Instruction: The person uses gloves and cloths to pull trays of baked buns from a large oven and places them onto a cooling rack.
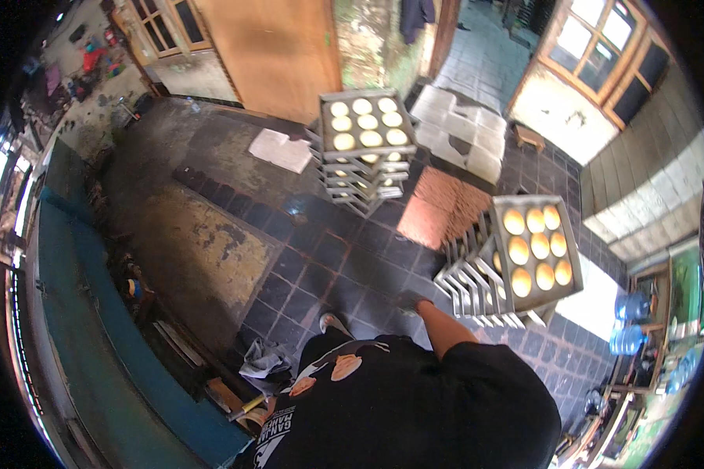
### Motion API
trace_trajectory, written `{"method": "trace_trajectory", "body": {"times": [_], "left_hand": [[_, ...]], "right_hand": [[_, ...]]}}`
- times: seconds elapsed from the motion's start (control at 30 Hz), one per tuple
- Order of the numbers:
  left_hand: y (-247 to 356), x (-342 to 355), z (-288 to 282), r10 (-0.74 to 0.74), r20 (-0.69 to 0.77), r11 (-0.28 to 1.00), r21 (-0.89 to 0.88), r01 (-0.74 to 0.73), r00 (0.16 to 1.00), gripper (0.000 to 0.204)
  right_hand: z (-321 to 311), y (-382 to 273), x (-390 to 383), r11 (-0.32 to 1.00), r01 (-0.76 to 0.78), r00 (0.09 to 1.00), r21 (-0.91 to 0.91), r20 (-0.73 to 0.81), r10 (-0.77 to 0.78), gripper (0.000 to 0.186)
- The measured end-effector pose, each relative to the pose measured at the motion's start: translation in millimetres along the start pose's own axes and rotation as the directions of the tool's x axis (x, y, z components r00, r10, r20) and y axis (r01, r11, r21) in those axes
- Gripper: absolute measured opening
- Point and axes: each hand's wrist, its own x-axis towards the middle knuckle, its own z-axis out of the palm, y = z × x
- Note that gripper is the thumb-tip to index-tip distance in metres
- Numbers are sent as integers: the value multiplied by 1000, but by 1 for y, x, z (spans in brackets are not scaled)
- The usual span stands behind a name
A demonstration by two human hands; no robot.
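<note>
My right forearm reaches forward past the black shirt, and my right hand (411,303) hangs low over the dark tiles. It looks covered by a dark glove, and its fingers are too blurred to read. Nearest to it, on the right, stands a metal rack (477,285) of stacked trays. Its top tray (533,295) carries several golden-brown buns (540,246). Farther ahead is a second rack (360,184), whose top tray (366,94) bears several paler, cream-coloured rounds (368,119). My left hand does not show; the shirt hides that side.
A long blue-green bench (94,313) runs along the left. Grey crumpled cloth or plastic (264,359) lies beside my left side. Flattened cardboard (461,129) and a reddish mat (438,207) cover floor before a doorway. Blue water jugs (627,340) stand at a right-hand shelf.
</note>
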Motion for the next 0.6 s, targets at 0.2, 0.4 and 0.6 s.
{"method": "trace_trajectory", "body": {"times": [0.2,0.4,0.6], "left_hand": [[174,136,64,306,199,942,-205,-265,931,32],[271,229,120,457,400,852,-453,-262,795,32],[326,304,159,253,213,932,-314,-179,944,33]], "right_hand": [[-58,-104,48,999,-20,981,-34,-195,13,47],[-110,-95,131,671,-396,917,627,238,319,48],[-188,-146,275,886,-455,889,-88,6,457,50]]}}
